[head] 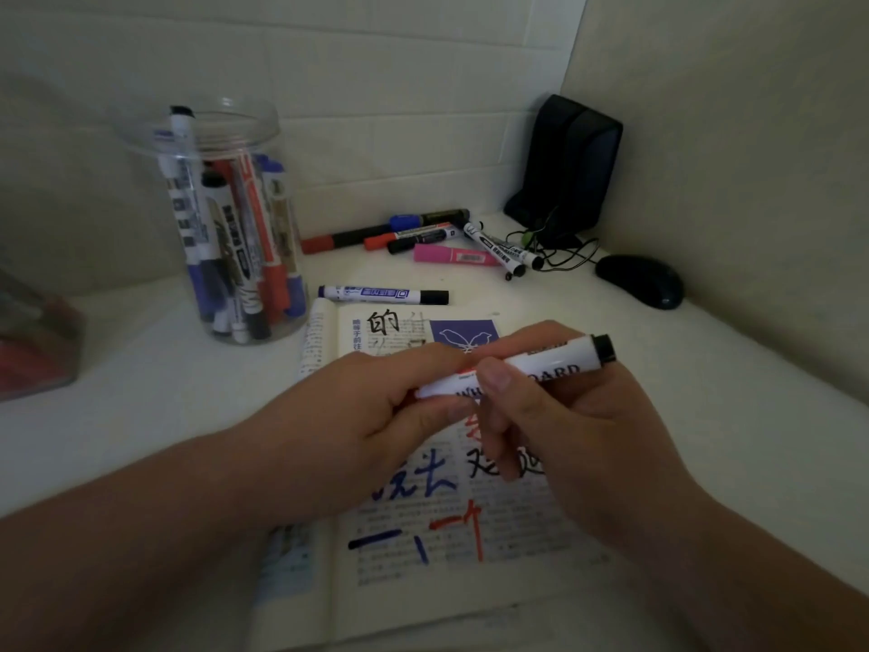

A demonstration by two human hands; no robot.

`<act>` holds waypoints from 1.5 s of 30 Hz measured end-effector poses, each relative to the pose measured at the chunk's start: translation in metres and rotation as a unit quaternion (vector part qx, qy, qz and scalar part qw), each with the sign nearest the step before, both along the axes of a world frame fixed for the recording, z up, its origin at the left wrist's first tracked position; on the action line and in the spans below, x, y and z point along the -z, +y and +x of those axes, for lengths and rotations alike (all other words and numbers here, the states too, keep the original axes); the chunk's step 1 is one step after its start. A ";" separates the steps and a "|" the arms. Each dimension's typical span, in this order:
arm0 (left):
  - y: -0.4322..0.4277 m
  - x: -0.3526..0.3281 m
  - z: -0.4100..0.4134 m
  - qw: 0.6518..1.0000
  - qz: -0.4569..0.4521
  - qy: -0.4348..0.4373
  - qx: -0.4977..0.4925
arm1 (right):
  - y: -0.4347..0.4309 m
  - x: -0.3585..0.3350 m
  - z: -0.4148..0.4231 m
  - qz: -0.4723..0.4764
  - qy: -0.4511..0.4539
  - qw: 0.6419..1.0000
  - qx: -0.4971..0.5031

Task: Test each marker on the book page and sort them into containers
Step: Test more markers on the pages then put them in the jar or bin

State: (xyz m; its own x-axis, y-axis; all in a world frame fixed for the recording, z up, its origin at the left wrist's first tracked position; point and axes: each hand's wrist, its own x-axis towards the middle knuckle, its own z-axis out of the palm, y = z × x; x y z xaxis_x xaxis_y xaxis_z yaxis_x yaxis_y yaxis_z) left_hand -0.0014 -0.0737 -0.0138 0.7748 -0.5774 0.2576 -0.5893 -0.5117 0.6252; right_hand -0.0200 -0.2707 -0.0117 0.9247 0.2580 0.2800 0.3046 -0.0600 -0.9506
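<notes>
Left hand (357, 416) and right hand (578, 425) both pinch one whiteboard marker (555, 364) above the book (470, 557); the jar (225, 228) beyond the book's left corner looks well filled; a loose pile (437, 240) beyond the book seemingly awaits testing.

Head-worn view — looks forward and down, close over the desk (141, 416) corner.
</notes>
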 end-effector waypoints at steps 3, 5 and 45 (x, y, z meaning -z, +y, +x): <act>0.001 -0.002 -0.002 0.998 -0.013 0.063 0.000 | -0.005 -0.006 0.000 0.013 -0.003 0.999 0.049; 0.003 -0.002 -0.003 0.992 -0.027 0.122 -0.012 | -0.014 -0.010 0.006 0.062 -0.007 0.992 0.106; 0.003 0.012 0.008 0.991 0.086 0.068 -0.080 | -0.040 0.004 -0.011 -0.186 0.110 0.975 -0.044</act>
State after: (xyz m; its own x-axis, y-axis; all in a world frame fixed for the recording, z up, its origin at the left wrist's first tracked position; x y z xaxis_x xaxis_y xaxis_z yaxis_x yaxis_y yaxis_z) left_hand 0.0069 -0.0708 -0.0260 0.8810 -0.4701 0.0528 -0.4076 -0.6978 0.5890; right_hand -0.0306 -0.3110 -0.0156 0.9215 0.3851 -0.0503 0.1159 -0.3964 -0.9107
